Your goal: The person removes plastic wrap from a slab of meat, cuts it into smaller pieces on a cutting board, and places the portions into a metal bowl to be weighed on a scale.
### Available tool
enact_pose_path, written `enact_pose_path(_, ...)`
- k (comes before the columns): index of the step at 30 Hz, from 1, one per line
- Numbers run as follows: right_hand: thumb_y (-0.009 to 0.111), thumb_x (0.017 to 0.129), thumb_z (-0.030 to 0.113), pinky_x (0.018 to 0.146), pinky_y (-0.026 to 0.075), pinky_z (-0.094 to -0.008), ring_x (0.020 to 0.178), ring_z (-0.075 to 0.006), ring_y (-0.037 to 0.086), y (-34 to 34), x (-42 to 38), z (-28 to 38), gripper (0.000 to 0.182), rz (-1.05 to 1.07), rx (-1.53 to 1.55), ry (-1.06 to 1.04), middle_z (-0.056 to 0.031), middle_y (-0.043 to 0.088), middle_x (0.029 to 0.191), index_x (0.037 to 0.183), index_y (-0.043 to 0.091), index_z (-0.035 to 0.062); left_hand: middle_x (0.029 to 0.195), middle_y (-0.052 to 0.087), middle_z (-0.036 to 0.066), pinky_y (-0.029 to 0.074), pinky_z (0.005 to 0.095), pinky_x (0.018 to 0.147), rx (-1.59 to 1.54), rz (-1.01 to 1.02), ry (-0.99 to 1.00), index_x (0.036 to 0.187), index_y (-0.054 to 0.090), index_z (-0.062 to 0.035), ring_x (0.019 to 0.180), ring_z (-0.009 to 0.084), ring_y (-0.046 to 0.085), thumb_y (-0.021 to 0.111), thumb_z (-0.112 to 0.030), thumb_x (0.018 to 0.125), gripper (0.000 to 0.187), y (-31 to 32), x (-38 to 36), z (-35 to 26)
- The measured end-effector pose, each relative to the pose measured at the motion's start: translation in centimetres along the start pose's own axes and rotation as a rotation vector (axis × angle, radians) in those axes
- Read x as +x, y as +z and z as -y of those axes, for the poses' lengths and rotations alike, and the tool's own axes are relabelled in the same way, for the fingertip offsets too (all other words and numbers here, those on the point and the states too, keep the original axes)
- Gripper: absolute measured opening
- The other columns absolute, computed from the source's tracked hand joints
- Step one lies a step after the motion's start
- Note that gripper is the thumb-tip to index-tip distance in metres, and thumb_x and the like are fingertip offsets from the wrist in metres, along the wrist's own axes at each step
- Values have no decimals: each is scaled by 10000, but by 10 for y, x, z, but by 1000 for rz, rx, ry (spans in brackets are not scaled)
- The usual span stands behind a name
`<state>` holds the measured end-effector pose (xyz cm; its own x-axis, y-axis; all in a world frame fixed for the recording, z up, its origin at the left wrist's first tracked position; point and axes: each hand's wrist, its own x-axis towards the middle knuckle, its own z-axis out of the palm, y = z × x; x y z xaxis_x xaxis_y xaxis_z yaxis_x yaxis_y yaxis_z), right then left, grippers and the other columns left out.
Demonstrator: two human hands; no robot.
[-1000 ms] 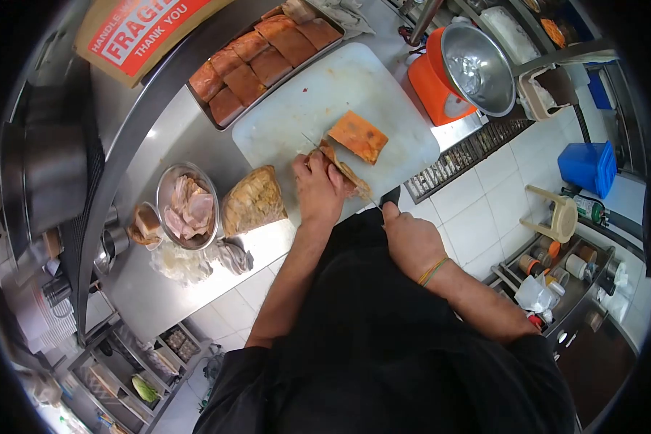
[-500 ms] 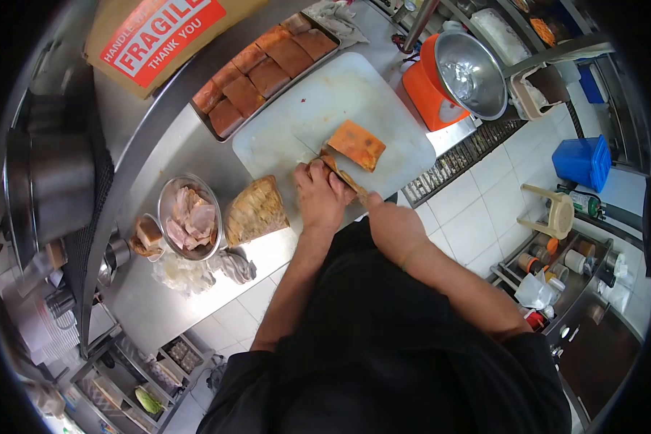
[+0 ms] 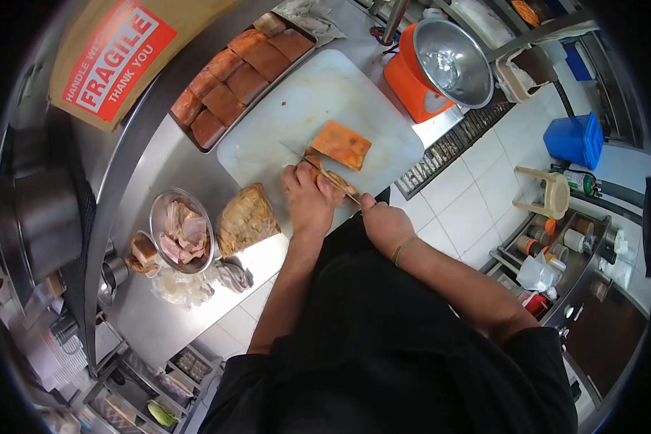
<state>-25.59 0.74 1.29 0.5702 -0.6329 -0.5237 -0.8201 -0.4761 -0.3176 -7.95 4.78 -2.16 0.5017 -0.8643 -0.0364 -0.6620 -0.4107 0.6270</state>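
On the white cutting board (image 3: 267, 130), my left hand (image 3: 311, 197) presses down on a piece of meat (image 3: 334, 191), fingers wrapped over it. My right hand (image 3: 388, 226) is closed round the handle of a knife (image 3: 343, 185). The blade lies along the side of the held piece, its tip pointing up and left. Just beyond the blade rests an orange-brown block of meat (image 3: 341, 145), apart from my fingers. A larger pale brown chunk (image 3: 247, 220) sits left of my left hand, at the board's lower left edge.
A metal tray (image 3: 211, 149) of reddish-brown blocks stands behind the board. Left are a steel bowl (image 3: 153, 217) of pale meat pieces and a plastic bag (image 3: 184, 288). An orange scale (image 3: 405, 83) with a metal bowl (image 3: 477, 76) stands right. A cardboard box (image 3: 65, 101) is upper left.
The whole view has shifted, so the board and tray appear further left. My right hand has drawn slightly back from my left, and more of the knife blade shows.
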Motion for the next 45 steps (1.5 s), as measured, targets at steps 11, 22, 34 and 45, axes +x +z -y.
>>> enact_pose_path(11, 485, 1009, 79, 743, 610, -510, 835, -415, 764, -35, -21, 8, 161, 17, 63, -18, -223, 758, 896, 1140, 524, -6, 1400, 441, 309, 409, 581, 1094, 25, -76, 75, 1344, 480, 12, 1266, 524, 479, 580, -198, 1019, 400, 9, -1, 11)
enact_pose_path(22, 577, 1014, 161, 814, 591, -518, 955, -426, 747, -6, 12, -33, 247, 40, 117, -110, -251, 750, 1000, 1192, 532, -4, 1565, 424, 209, 341, 575, 1189, 252, 79, 355, 1354, 594, -99, 1376, 448, 465, 650, -96, 899, 459, -48, -10, -3)
enact_pose_path(34, 589, 996, 165, 782, 589, -519, 905, -410, 755, -50, 35, -45, 238, -148, 34, -167, -227, 761, 972, 1180, 569, 15, 1177, 681, 100, 467, 517, 1039, 586, 274, 137, 1236, 651, -135, 1151, 325, 658, 791, -350, 868, 448, -38, 12, -22)
enact_pose_path(45, 528, 973, 79, 786, 603, -506, 878, -410, 765, -48, -28, -11, 176, -85, 99, -95, -252, 758, 927, 1118, 574, -9, 1120, 704, 79, 453, 488, 939, 536, 181, 104, 1116, 679, -110, 1096, 299, 669, 791, -413, 869, 407, -22, 5, -7)
